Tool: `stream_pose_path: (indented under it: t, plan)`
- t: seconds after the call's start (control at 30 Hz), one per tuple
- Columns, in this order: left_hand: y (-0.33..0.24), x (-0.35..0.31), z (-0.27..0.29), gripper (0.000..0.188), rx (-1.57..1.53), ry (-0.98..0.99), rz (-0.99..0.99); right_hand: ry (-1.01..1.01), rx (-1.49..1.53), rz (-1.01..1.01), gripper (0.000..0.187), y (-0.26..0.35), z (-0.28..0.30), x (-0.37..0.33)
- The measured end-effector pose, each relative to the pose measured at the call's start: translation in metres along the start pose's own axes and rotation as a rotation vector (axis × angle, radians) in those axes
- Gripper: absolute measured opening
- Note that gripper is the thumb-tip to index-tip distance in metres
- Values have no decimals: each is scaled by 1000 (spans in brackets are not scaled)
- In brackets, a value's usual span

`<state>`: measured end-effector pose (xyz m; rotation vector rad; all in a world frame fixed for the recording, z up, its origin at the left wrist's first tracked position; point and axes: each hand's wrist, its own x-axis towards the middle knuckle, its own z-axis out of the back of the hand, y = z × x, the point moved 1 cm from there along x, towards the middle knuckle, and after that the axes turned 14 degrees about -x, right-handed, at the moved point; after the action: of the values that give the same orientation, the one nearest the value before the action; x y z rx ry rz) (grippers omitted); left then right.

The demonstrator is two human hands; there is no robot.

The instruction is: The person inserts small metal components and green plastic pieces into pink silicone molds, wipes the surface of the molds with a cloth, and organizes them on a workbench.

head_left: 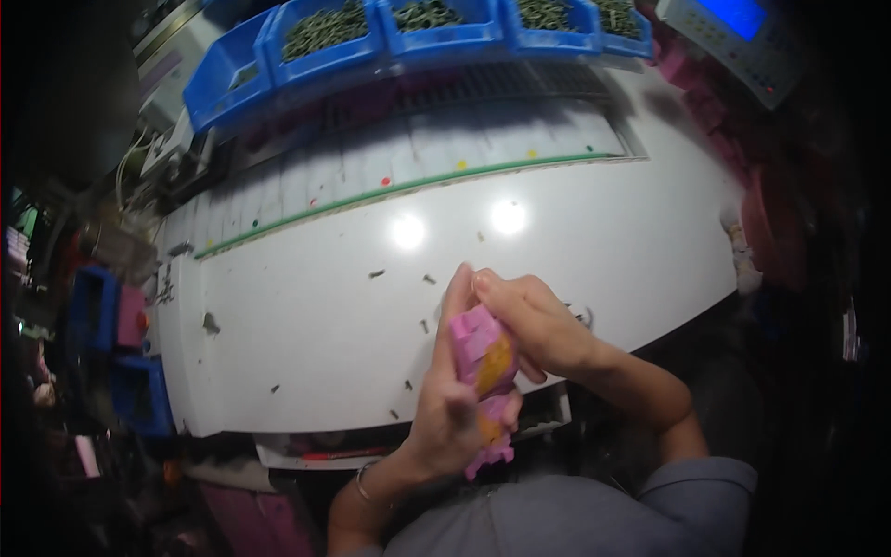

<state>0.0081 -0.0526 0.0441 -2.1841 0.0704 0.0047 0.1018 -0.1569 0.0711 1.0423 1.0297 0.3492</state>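
Near the table's front edge, my left hand [447,408] is closed around a knobbly pink plastic piece with yellow areas [476,331]. The piece stands lengthwise, its lower end sticking out below my palm. My right hand [548,325] is bent over its upper end, thumb and fingers pinched together next to my left fingertips. Whatever lies inside that pinch is hidden. Small dark screws [429,278] are scattered on the white table to the left of my hands.
Blue bins [436,42] full of small metal parts line the back, above a slatted tray with a green front strip [408,190]. A device with a blue screen [733,19] stands back right. Blue bins [141,395] sit at left, an open drawer [278,455] below the front edge.
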Motion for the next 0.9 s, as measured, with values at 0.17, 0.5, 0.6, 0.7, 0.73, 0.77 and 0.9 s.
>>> stream_pose_path:
  t: [0.17, 0.5, 0.6, 0.7, 0.73, 0.77, 0.9]
  plan:
    - [8, -2, 22, 57, -135, 30, -84, -138, -178, 340, 31, -24, -5, 19]
    - [17, 2, 61, 38, -7, -327, -129, -489, -1224, 473, 68, -42, -21, -20]
    - [15, 8, 58, 38, -2, -411, -113, -749, -1163, 692, 60, -36, -29, -22]
    - [13, 18, 62, 40, 489, -385, -444, -727, -1398, 775, 59, -36, -39, -10]
    - [15, 14, 63, 40, 490, -389, -447, -724, -1399, 779, 59, -34, -35, -9]
    - [16, 9, 62, 42, 333, -415, -269, -692, -1306, 787, 56, -33, -30, -8]
    - [19, 11, 60, 43, 215, -416, -198, -747, -1270, 742, 52, -42, -40, -6]
